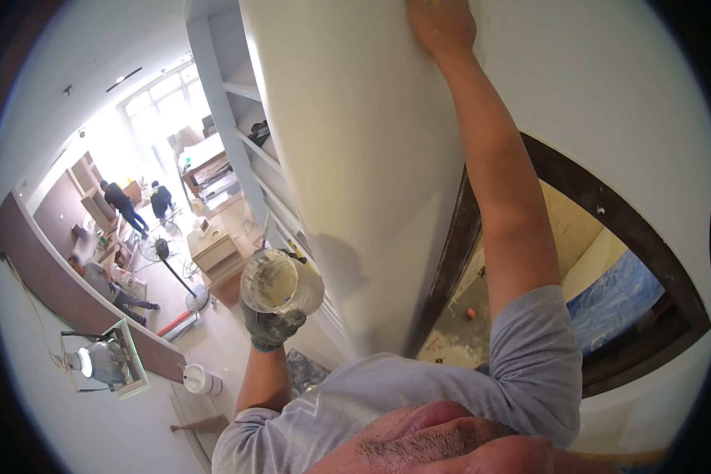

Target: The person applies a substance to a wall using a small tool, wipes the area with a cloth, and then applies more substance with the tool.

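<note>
My left hand (pixel 270 325), in a dirty dark work glove, is closed around a translucent plastic tub (pixel 306 286). Pale paste coats its inside and lies at the bottom. A thin, light-coloured stick (pixel 266 227) rises beside the tub's rim; its lower end is hidden. High up, my bare right hand (pixel 444 30) is against the pale wall (pixel 355 118), at the end of a stretched arm. It looks rounded and closed, with a small yellow-green bit at the top edge. The frame cuts off the fingertips, so what they hold cannot be made out.
Built-in shelves (pixel 231 95) stand left of the wall panel. A dark-framed opening (pixel 608 205) lies right. Lower left are a work lamp (pixel 103 362) and a white bucket (pixel 201 380). A wooden cabinet (pixel 213 251), a stand fan (pixel 180 272) and several people occupy the room beyond.
</note>
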Demonstrator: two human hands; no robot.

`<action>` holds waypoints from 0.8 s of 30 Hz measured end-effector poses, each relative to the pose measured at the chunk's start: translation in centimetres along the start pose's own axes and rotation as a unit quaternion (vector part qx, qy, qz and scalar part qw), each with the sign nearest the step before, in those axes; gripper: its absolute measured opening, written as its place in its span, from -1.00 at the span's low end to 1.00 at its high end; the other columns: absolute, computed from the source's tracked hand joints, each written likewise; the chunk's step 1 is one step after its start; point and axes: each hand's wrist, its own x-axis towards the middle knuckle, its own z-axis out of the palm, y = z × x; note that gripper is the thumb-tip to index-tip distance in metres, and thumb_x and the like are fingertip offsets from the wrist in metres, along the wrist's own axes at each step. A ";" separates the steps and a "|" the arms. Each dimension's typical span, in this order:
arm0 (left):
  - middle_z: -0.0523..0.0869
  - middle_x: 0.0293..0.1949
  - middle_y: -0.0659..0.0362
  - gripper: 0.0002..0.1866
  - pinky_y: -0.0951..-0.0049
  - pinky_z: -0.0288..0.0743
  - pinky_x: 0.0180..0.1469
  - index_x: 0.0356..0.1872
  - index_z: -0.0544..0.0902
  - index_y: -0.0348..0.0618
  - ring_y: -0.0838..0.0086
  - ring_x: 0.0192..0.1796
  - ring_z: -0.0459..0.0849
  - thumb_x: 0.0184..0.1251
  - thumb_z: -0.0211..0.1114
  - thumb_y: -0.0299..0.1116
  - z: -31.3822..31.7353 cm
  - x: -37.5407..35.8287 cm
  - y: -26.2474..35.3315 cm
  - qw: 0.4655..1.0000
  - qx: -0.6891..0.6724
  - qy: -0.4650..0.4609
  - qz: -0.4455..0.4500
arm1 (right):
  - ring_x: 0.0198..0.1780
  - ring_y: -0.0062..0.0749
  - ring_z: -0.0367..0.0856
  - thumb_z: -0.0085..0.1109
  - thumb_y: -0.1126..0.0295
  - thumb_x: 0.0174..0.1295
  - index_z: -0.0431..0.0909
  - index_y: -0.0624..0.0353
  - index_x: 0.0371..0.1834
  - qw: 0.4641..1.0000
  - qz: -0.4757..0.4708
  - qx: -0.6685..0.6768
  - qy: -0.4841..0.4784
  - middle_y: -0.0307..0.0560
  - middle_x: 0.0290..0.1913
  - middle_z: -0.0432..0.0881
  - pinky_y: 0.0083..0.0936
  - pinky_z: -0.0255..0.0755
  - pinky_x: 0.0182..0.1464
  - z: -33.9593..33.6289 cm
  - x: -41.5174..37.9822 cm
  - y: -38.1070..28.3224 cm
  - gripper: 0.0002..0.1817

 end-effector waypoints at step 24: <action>0.60 0.29 -0.02 0.20 0.15 0.55 0.31 0.48 0.31 -0.32 0.22 0.27 0.63 -0.18 0.79 0.02 0.7 0.3 -1.5 0.996 -0.083 -0.026 -0.008 | 0.35 0.17 0.48 -0.18 -0.34 0.48 0.09 0.29 0.63 0.999 -0.034 0.025 -0.027 0.43 0.33 0.44 -0.11 0.36 0.40 -0.4 0.4 1.1 -0.04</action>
